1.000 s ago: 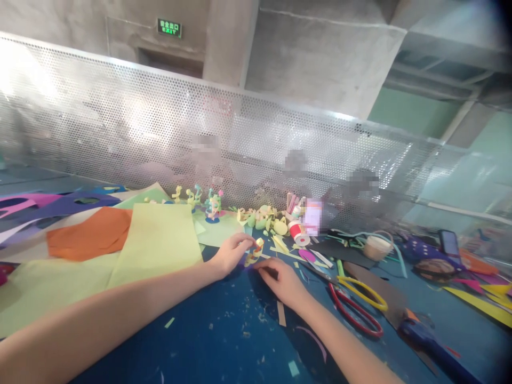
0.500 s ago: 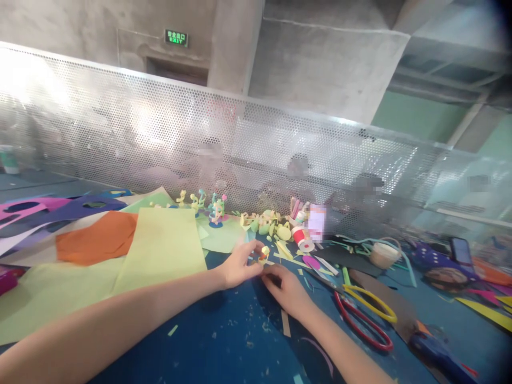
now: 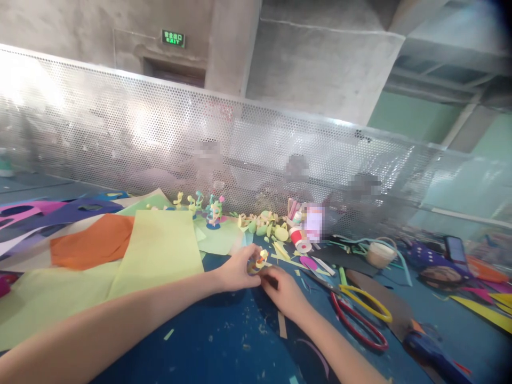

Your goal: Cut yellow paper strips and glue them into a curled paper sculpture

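Since a moment ago, the left hand [image 3: 236, 271] and right hand [image 3: 286, 290] are drawn together at the small paper figure [image 3: 259, 261], just left of the scissors [image 3: 360, 312]. The figure is pinched by both hands, so the fine assembly is judged under way.

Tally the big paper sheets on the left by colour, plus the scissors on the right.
Pale yellow-green paper sheet: 1
Orange paper sheet: 1
Purple cut-out paper sheet: 1
Red-and-yellow-handled scissors: 1
Total: 4

paper sheets [image 3: 160, 250] left of both hands, scissors [image 3: 360, 314] right, mesh screen [image 3: 240, 149] behind
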Demonstrator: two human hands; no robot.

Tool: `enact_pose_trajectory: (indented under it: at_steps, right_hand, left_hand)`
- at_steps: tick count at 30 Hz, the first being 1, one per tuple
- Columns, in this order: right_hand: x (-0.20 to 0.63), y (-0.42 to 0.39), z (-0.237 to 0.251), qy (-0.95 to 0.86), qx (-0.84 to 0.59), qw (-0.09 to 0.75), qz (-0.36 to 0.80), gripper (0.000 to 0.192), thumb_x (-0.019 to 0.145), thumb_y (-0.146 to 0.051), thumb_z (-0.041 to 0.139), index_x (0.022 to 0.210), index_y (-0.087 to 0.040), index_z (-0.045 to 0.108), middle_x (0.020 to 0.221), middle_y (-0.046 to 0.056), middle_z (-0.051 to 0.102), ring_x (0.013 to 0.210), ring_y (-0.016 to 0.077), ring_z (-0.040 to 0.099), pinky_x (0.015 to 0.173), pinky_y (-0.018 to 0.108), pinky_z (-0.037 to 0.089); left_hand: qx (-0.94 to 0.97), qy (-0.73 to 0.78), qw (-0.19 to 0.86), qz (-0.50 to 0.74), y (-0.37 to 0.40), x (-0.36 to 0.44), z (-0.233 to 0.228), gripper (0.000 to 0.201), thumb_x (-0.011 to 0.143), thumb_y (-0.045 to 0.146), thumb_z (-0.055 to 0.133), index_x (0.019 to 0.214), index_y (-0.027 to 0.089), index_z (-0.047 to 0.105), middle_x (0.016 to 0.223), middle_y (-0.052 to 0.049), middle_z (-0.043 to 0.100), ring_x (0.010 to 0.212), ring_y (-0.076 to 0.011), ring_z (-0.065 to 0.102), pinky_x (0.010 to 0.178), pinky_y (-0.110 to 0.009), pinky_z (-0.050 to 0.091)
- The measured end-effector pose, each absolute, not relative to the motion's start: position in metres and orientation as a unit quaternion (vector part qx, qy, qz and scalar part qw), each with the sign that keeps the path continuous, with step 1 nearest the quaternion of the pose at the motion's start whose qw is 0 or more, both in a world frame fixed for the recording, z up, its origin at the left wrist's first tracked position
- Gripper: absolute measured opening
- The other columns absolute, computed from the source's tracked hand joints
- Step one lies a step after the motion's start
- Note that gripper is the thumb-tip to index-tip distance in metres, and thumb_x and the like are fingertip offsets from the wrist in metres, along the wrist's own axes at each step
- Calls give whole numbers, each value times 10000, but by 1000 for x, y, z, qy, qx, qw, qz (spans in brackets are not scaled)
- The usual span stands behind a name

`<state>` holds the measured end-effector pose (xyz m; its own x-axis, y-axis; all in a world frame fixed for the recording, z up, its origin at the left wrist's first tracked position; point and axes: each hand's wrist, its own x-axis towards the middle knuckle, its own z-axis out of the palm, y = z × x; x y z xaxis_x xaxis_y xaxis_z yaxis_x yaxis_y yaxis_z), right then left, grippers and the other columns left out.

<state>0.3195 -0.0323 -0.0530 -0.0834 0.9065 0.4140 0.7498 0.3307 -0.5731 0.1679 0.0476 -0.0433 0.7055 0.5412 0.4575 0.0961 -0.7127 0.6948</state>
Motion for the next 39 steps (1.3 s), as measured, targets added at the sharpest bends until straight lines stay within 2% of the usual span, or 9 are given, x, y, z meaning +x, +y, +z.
enact_pose_trajectory:
  at_steps: [5, 10, 16, 19, 22, 26, 29, 33, 39]
  right_hand:
    - [321, -30, -56, -727, -569, 371, 97, 188, 775, -173, 491, 852, -209, 658, 821, 43, 630, 805, 183, 578, 759, 310, 448]
    - [320, -32, -52, -724, -574, 371, 96, 199, 774, -170, 481, 827, -224, 665, 813, 28, 646, 790, 170, 591, 753, 297, 453]
    - [321, -32, -54, -703, -575, 403, 109, 254, 786, -185, 451, 996, -209, 591, 844, 29, 635, 751, 155, 587, 735, 288, 466]
    - [322, -31, -56, -692, -582, 415, 104, 249, 785, -196, 447, 1002, -209, 568, 820, 23, 623, 701, 149, 576, 680, 274, 474]
    - [323, -30, -55, -684, -582, 425, 109, 257, 786, -213, 452, 1022, -220, 552, 851, 23, 625, 677, 144, 574, 647, 266, 476]
    - [322, -32, -52, -673, -573, 445, 142, 269, 798, -248, 455, 1060, -233, 515, 863, 14, 640, 659, 138, 586, 617, 258, 476]
    - [320, -34, -50, -675, -560, 459, 144, 239, 788, -257, 487, 1024, -231, 516, 840, 5, 639, 672, 139, 589, 614, 252, 473]
    - [320, -34, -52, -685, -560, 457, 89, 121, 771, -254, 513, 871, -216, 568, 819, 14, 622, 661, 144, 576, 601, 254, 468]
    - [322, -33, -53, -681, -587, 437, -24, 72, 771, -225, 526, 813, -207, 581, 795, 16, 601, 672, 146, 562, 626, 258, 463]
  left_hand:
    - [846, 158, 377, 343, 56, 170, -49, 335, 629, 119, 544, 950, 179, 467, 869, -14, 520, 834, -165, 531, 717, -275, 452]
    - [790, 172, 453, 375, 64, 173, -52, 310, 684, 154, 561, 990, 172, 513, 879, -25, 550, 846, -156, 547, 780, -297, 444]
    - [711, 216, 553, 377, 70, 174, -56, 288, 708, 293, 608, 964, 169, 562, 905, -38, 587, 779, -152, 569, 694, -277, 459]
    - [653, 215, 616, 384, 72, 175, -57, 292, 705, 311, 622, 955, 175, 560, 871, -33, 612, 732, -149, 579, 664, -279, 466]
    - [579, 216, 683, 389, 74, 175, -56, 277, 694, 280, 639, 939, 182, 559, 873, -33, 634, 724, -146, 600, 664, -268, 461]
    - [502, 193, 748, 388, 72, 176, -54, 225, 679, 185, 636, 888, 179, 553, 842, -35, 641, 822, -174, 614, 719, -276, 460]
    - [501, 181, 764, 365, 67, 176, -50, 212, 685, 157, 603, 890, 169, 549, 884, -50, 634, 861, -187, 609, 713, -271, 460]
    - [510, 193, 774, 322, 62, 173, -43, 261, 696, 141, 510, 953, 160, 551, 965, -63, 624, 807, -158, 610, 674, -240, 445]
    - [482, 148, 808, 304, 59, 170, -37, 350, 734, 257, 416, 1058, 155, 505, 1019, -97, 608, 883, -210, 591, 779, -323, 426]
